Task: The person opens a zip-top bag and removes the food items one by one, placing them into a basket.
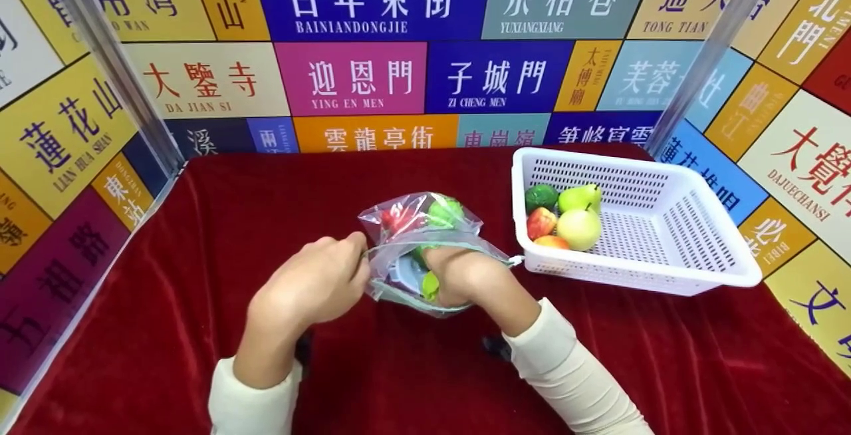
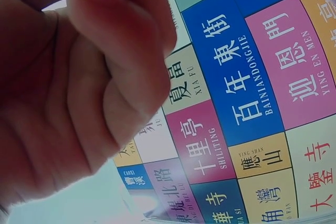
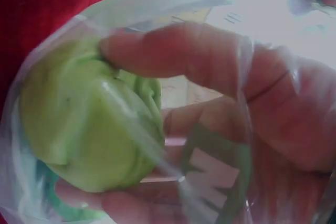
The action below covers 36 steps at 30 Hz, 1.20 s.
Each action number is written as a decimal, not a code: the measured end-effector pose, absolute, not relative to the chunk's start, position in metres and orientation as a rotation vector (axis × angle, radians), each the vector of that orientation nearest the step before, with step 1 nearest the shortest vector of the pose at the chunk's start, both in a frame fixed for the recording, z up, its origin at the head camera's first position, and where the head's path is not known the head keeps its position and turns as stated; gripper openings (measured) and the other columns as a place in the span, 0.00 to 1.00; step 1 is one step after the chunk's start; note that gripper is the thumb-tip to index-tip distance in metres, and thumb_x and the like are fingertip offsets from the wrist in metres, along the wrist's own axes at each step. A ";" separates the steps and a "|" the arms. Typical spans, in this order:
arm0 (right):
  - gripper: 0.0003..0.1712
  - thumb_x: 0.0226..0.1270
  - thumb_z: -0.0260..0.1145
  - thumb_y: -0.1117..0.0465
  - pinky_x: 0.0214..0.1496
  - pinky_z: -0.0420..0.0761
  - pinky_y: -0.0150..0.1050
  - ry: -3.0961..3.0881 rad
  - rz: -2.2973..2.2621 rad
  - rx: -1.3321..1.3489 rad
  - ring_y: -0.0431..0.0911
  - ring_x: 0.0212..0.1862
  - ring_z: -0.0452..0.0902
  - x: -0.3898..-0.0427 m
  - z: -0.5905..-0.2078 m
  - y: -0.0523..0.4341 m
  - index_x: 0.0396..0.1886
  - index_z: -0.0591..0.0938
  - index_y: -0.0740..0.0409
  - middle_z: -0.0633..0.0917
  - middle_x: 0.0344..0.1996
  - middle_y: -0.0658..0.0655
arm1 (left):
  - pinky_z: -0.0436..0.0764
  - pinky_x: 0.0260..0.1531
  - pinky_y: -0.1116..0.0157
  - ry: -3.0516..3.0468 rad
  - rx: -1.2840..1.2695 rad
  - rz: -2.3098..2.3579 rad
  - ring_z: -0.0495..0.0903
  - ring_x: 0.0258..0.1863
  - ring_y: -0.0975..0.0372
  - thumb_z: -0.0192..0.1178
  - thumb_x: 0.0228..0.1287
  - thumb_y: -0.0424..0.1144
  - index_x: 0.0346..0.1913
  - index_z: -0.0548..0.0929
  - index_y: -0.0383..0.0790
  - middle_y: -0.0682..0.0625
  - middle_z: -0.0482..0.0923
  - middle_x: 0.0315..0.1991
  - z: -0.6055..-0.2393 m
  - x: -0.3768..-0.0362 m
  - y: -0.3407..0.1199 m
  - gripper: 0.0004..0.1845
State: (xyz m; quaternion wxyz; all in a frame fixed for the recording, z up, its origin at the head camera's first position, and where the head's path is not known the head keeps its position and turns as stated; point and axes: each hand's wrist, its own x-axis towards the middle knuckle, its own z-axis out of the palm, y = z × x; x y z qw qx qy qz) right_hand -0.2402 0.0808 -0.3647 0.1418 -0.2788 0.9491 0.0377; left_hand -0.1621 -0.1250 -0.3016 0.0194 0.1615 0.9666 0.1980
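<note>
A clear plastic bag [image 1: 425, 235] lies on the red cloth at the middle, with a red fruit [image 1: 397, 217] and a green fruit [image 1: 444, 212] showing inside. My left hand [image 1: 319, 279] pinches the bag's open rim at its left side, fingers curled [image 2: 105, 72]. My right hand [image 1: 459, 275] is reached into the bag's mouth. In the right wrist view its fingers [image 3: 173, 56] curl round a light green fruit [image 3: 89, 124] inside the bag [image 3: 220, 3].
A white perforated basket [image 1: 665, 222] stands to the right on the red cloth [image 1: 199, 222], holding a pear [image 1: 580, 197], a dark green fruit [image 1: 541, 197], an apple [image 1: 541, 222] and other fruit. Colourful sign panels wall in the back and both sides.
</note>
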 end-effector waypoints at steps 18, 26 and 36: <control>0.28 0.51 0.73 0.52 0.32 0.73 0.34 2.814 -0.354 -1.307 0.39 0.30 0.72 -0.189 -0.312 0.108 0.53 0.74 0.48 0.78 0.31 0.44 | 0.75 0.23 0.65 2.972 0.476 0.658 0.73 0.19 0.60 0.56 0.71 0.40 0.41 0.76 0.39 0.48 0.71 0.22 -0.300 -0.163 -0.126 0.07; 0.27 0.54 0.67 0.57 0.39 0.76 0.35 2.785 -0.448 -1.493 0.38 0.41 0.75 -0.170 -0.294 0.121 0.57 0.81 0.42 0.80 0.53 0.43 | 0.76 0.23 0.66 2.957 0.452 0.680 0.73 0.19 0.61 0.57 0.71 0.41 0.42 0.77 0.39 0.48 0.72 0.22 -0.300 -0.161 -0.128 0.08; 0.23 0.56 0.71 0.60 0.45 0.80 0.33 2.831 -0.794 -1.479 0.35 0.45 0.79 -0.156 -0.270 0.157 0.52 0.76 0.47 0.68 0.73 0.42 | 0.76 0.25 0.65 2.974 0.448 0.653 0.73 0.20 0.60 0.56 0.71 0.41 0.41 0.76 0.39 0.48 0.72 0.22 -0.299 -0.162 -0.128 0.07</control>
